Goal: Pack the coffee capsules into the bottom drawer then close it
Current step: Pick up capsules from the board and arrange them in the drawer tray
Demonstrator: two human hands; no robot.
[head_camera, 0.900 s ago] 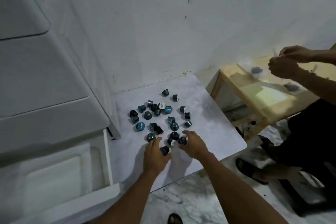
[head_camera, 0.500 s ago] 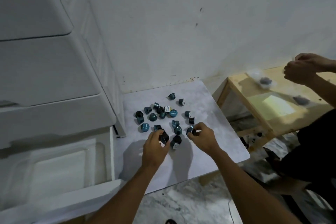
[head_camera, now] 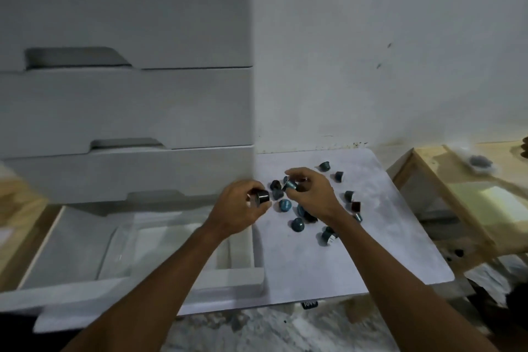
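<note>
Down at lower left, the white plastic bottom drawer [head_camera: 114, 291] of a tall white drawer unit [head_camera: 128, 108] stood pulled open, with no capsule visible inside it. Just to its right the left hand [head_camera: 237, 210] curled round a dark metallic coffee capsule [head_camera: 262, 198], while the right hand [head_camera: 314, 197] pinched a teal capsule [head_camera: 291, 184] in its fingertips above the heap. About a dozen more blue and dark coffee capsules [head_camera: 297, 224] lay scattered on the white marbled surface [head_camera: 385, 251], none yet packed. A pale wooden side table [head_camera: 440, 160] stood at far right. Gathering appeared to be the step in hand. It would likely go best if both hands took several capsules per trip, carried them low over the drawer's right wall and set them down rather than dropping them, since the small cones probably roll easily.
</note>
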